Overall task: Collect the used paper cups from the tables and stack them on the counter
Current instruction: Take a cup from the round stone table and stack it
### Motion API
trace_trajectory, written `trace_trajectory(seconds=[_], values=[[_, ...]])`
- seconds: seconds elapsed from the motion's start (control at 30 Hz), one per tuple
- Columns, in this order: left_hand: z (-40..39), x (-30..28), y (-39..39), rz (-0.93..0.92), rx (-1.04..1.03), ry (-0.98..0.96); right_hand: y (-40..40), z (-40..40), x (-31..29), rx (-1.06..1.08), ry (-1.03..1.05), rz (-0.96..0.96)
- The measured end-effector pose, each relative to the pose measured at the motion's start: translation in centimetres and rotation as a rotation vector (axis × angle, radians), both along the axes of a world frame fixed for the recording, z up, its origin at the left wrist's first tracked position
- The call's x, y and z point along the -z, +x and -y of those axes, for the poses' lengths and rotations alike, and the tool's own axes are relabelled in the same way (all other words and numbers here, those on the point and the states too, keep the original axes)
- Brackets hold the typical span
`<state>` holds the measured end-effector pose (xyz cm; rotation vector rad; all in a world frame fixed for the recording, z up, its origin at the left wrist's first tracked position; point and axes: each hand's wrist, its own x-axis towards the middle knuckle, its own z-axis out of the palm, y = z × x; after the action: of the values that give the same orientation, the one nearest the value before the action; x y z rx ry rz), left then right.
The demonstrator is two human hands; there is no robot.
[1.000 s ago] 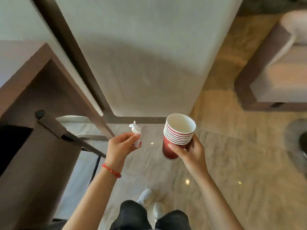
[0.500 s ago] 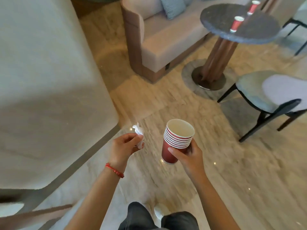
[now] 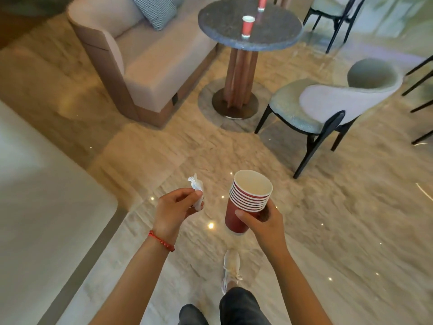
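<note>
Our right hand grips the nested cup stack; our left hand pinches a tissue, kept separate; two cups wait at twelve o'clock.

left hand: fingers pinching | right hand: fingers curled, gripping

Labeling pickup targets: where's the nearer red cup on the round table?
Head view, top centre: nearer red cup stands upright on the round table, right of the sofa.

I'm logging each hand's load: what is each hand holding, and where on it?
The right hand grips the stack of red paper cups around its side, below the rims. The left hand pinches a crumpled white tissue near its lower part.
</note>
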<state>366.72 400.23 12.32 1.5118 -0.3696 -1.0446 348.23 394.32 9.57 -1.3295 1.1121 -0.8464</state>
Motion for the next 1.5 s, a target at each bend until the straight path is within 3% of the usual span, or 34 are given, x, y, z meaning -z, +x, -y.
trace_trajectory(seconds=[0.5,0.8,1.07,1.5], values=[[21.6,-2.0,2.0,0.030,-0.008,-0.041,2.6,23.0,-3.1,-0.044,-0.045,0.075],[36.6,-1.0,9.8,0.011,0.017,-0.045,10.3,37.5,-2.8,-0.009,-0.076,0.083],[50.9,-4.4,17.8,0.035,0.096,-0.071,17.4,49.6,-5.6,0.120,-0.079,0.119],[70.6,-3.1,23.3,0.014,0.130,-0.077,22.8,69.3,-4.4,0.170,-0.103,0.109]])
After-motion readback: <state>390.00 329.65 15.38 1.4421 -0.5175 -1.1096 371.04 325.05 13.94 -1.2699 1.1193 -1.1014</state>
